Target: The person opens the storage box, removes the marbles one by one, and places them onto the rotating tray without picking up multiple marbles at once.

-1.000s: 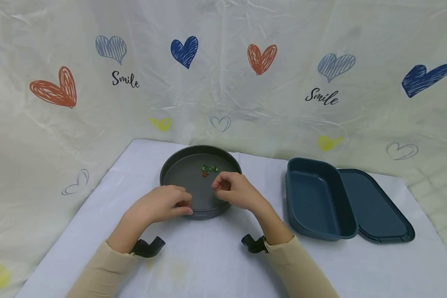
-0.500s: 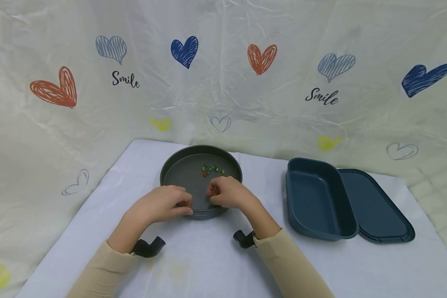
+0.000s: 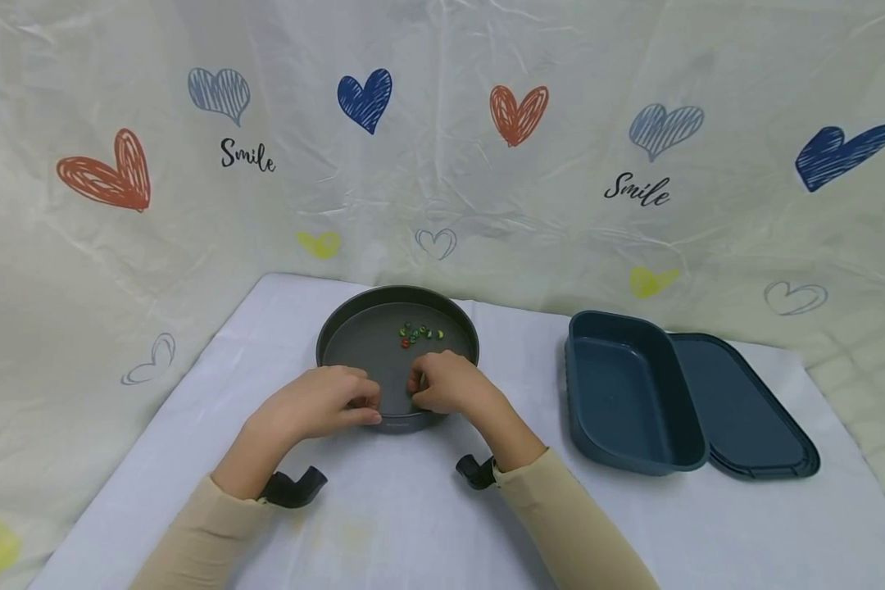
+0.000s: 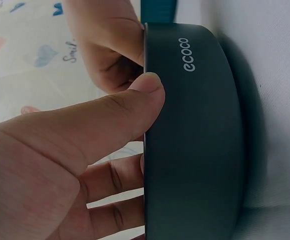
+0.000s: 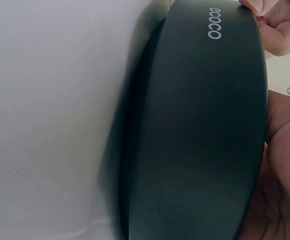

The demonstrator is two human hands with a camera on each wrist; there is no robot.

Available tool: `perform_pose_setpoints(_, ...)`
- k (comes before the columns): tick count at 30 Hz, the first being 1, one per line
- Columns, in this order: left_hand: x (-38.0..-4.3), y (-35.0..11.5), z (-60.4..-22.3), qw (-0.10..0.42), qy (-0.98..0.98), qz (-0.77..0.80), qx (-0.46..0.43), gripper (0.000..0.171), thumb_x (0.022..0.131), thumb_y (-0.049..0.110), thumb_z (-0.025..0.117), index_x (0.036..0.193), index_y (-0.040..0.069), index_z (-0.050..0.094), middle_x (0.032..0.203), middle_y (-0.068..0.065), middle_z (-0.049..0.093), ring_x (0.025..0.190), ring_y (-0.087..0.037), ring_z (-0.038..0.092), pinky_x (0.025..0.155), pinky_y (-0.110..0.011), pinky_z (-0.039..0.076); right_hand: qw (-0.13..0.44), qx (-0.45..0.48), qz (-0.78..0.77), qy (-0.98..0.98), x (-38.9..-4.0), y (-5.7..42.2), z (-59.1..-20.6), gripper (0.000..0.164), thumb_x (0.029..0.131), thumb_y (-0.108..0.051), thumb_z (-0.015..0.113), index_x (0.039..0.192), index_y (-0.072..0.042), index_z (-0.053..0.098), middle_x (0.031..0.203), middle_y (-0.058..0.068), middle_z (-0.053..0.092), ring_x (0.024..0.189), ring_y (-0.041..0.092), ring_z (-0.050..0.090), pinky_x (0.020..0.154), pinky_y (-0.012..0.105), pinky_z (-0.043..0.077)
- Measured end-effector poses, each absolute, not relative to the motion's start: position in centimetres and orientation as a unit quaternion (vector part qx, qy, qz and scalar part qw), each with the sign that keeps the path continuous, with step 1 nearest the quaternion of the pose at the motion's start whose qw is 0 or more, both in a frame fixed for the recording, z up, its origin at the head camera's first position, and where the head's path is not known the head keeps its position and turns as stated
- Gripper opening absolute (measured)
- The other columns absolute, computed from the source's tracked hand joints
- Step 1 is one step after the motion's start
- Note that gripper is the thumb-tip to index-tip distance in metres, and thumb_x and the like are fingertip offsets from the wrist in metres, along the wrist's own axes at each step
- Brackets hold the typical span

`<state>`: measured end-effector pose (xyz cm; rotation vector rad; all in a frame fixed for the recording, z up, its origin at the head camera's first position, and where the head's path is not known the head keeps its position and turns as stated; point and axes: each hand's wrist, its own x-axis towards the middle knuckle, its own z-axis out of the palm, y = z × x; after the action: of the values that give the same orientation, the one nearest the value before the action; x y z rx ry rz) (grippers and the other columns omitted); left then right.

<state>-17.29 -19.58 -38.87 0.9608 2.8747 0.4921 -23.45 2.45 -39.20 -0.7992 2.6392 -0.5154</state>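
A round dark grey pan (image 3: 365, 344) stands on the white-covered table. Several small marbles (image 3: 415, 334), mostly green with a red one, lie in a loose group on its floor toward the back. My left hand (image 3: 320, 403) grips the pan's near-left rim. In the left wrist view, the thumb (image 4: 147, 92) presses the outer wall and the other fingers reach inside. My right hand (image 3: 453, 383) is over the near-right part of the pan, fingers curled down inside it. Whatever lies between those fingertips is hidden in every view.
To the right stands a deep blue rectangular container (image 3: 629, 393), uncovered. Its flat blue lid (image 3: 745, 410) lies partly beneath or behind it. A cloth backdrop (image 3: 442, 188) printed with hearts hangs behind the table.
My right hand has moved left and slightly toward the pan's near side, revealing a marble right of the group. That marble then shifted slightly backward. My left hand stays on the rim.
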Motion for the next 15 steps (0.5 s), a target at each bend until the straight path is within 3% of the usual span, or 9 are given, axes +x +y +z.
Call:
perform_pose_setpoints(8, -17.3, -19.5, -38.8, 0.039, 0.935, 0.164, 0.313, 0.021, 0.091, 0.034, 0.073, 0.075, 0.031, 0.059, 0.075, 0.016, 0.051, 0.066, -0.002, 0.047, 0.061, -0.022, 0.042, 0.154, -0.292, -0.208, 0.921, -23.3, 2.8, -39.2, 0.005, 0.089, -0.018, 0.071, 0.091, -0.021, 0.067, 0.073, -0.007, 0.064, 0.064, 0.010, 0.058, 0.061, 0.028, 0.047)
perform_pose_setpoints(15, -17.3, -19.5, -38.9, 0.038, 0.936, 0.159, 0.311, 0.022, 0.091, 0.035, 0.073, 0.075, 0.031, 0.059, 0.072, 0.016, 0.049, 0.065, -0.002, 0.046, 0.061, -0.022, 0.042, 0.098, -0.323, -0.398, 0.853, -23.2, 5.7, -39.7, 0.009, 0.091, -0.013, 0.067, 0.100, -0.012, 0.069, 0.086, -0.006, 0.068, 0.076, 0.011, 0.063, 0.068, 0.030, 0.053)
